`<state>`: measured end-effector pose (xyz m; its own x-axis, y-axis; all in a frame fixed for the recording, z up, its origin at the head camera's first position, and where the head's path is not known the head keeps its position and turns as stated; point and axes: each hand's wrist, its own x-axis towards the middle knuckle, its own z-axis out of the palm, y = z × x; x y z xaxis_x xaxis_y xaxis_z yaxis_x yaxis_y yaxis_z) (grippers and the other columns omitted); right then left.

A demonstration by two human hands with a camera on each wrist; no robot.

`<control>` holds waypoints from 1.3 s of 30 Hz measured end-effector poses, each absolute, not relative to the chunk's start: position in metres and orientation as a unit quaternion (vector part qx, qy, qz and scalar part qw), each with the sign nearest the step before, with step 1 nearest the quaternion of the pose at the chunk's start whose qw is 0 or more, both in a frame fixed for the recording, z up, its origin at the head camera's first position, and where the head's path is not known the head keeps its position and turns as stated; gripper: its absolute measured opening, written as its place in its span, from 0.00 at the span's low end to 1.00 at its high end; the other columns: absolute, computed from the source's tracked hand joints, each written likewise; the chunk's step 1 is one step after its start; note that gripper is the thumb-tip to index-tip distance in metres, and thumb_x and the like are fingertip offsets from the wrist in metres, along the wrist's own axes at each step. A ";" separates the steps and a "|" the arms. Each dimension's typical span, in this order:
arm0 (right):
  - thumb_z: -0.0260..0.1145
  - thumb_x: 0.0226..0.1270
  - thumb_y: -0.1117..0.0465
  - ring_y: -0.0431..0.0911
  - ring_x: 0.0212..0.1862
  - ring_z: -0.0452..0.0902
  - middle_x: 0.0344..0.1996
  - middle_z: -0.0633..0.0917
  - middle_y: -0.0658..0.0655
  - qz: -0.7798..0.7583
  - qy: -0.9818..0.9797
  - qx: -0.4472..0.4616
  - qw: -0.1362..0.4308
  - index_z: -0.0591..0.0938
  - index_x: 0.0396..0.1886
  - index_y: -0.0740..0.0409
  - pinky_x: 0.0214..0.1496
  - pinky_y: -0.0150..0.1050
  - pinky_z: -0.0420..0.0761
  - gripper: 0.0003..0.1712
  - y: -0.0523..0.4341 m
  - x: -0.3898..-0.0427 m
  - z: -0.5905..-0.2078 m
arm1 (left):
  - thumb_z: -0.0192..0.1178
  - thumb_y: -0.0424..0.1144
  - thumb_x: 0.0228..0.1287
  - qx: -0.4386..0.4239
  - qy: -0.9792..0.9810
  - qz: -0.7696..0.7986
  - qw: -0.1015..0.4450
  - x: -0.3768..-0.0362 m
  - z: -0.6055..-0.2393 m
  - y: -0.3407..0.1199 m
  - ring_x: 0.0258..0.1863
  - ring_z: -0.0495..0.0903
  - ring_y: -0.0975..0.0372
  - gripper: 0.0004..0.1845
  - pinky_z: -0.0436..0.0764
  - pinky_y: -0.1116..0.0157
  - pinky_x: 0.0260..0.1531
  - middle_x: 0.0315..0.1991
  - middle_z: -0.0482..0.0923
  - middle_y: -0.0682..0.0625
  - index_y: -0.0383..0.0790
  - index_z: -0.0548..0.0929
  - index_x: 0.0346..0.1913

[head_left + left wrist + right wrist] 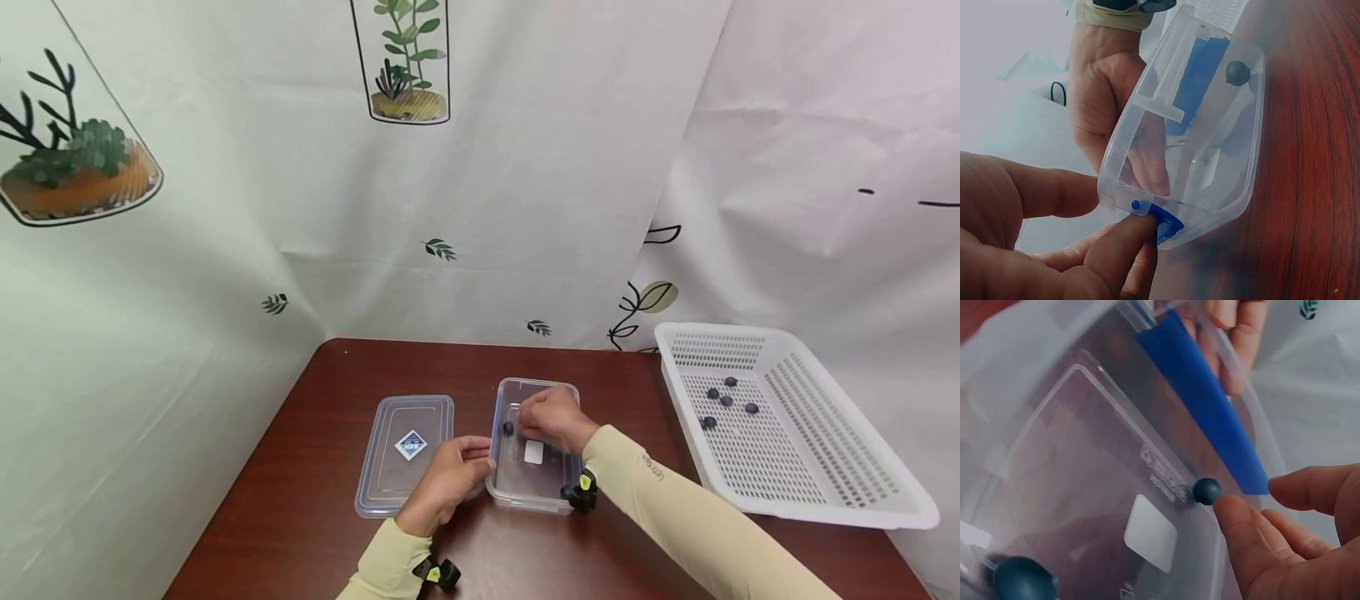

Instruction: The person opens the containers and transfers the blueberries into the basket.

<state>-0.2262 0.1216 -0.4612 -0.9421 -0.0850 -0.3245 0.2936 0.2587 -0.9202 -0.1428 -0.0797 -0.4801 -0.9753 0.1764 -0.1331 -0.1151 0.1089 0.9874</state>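
1. Behind our dark red wooden table (315, 467) hung a white curtain printed with plants (225, 208).
2. Our left hand (444, 483) pinched the near left rim of the clear rectangular plastic container (517, 479), thumb and forefinger curled on its edge beside a blue latch (1166, 224).
3. Our right hand (551, 419) hovered over the container with fingers loosely spread, gripping nothing.
4. One small dark blue ball (1206, 490) lay inside the container, just beyond our right fingertips (1235, 519).
5. Left of our left fingers lay the clear flat lid (405, 454).
6. Well right of our right fingers stood a white perforated plastic basket (832, 492) holding several dark balls (726, 401).
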 end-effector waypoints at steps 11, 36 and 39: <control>0.66 0.65 0.74 0.45 0.33 0.88 0.37 0.91 0.66 -0.630 0.755 0.076 0.165 0.86 0.49 0.77 0.39 0.39 0.91 0.14 0.112 -0.229 -0.469 | 0.63 0.26 0.62 0.032 0.733 0.670 0.111 -0.143 -0.477 -0.078 0.49 0.81 0.57 0.24 0.82 0.67 0.45 0.54 0.82 0.29 0.19 0.79 0.61; 0.73 0.59 0.75 0.40 0.27 0.85 0.29 0.86 0.55 -0.630 0.742 0.049 0.223 0.87 0.40 0.71 0.33 0.33 0.88 0.08 0.111 -0.237 -0.484 | 0.62 0.25 0.60 0.030 0.736 0.667 0.108 -0.143 -0.481 -0.079 0.48 0.81 0.57 0.24 0.82 0.68 0.46 0.52 0.82 0.29 0.18 0.79 0.59; 0.73 0.62 0.73 0.40 0.30 0.86 0.33 0.88 0.56 -0.622 0.750 0.035 0.223 0.88 0.45 0.71 0.38 0.35 0.89 0.12 0.114 -0.236 -0.475 | 0.62 0.25 0.60 0.025 0.742 0.662 0.103 -0.143 -0.482 -0.078 0.47 0.81 0.57 0.23 0.82 0.67 0.46 0.52 0.83 0.29 0.18 0.79 0.59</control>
